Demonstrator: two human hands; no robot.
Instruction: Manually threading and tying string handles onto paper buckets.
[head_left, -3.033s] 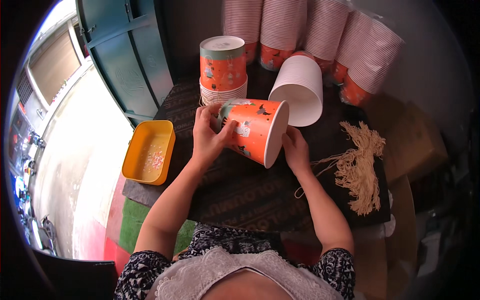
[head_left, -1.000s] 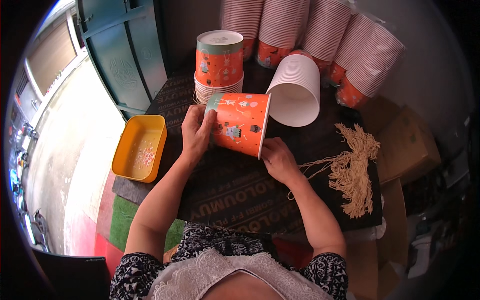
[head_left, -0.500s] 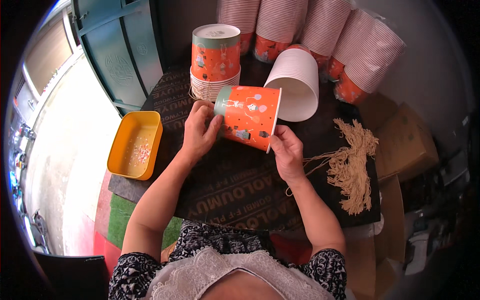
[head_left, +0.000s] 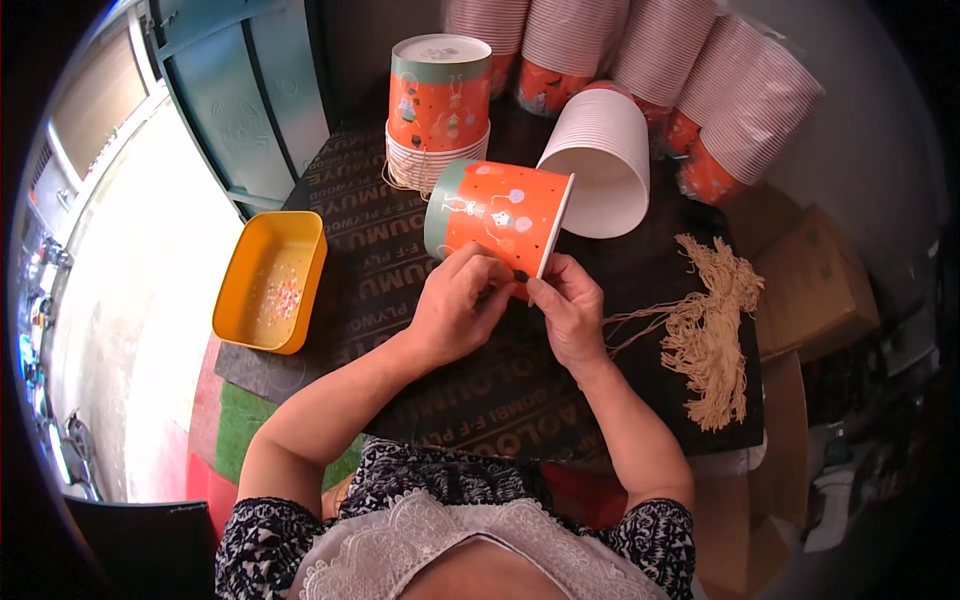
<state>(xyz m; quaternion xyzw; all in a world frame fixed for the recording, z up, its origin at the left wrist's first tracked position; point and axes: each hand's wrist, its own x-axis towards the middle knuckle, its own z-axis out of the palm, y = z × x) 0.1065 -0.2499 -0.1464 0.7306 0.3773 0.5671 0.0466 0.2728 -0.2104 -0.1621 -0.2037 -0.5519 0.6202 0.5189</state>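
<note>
Head view: I hold the orange cup (head_left: 500, 210) sideways, left of the lying cup stack (head_left: 605, 135) and nearer me. My right hand (head_left: 572, 310) clamps the rim (head_left: 558, 226) between thumb and fingers. My left hand (head_left: 460, 305), no longer at the green base (head_left: 438, 215), is now beside it, fingers bunched; whether they grip anything I cannot tell. The work thus seems centred on the rim.

Room left, crowding behind

From here I see bare tabletop (head_left: 372, 285) between the yellow tub (head_left: 255, 262) and left hand (head_left: 462, 308). Behind the orange paper bucket (head_left: 505, 207), an upturned bucket stack (head_left: 440, 108) and a tipped one (head_left: 605, 130) bar the way; a twine bundle (head_left: 712, 335) blocks the right.
</note>
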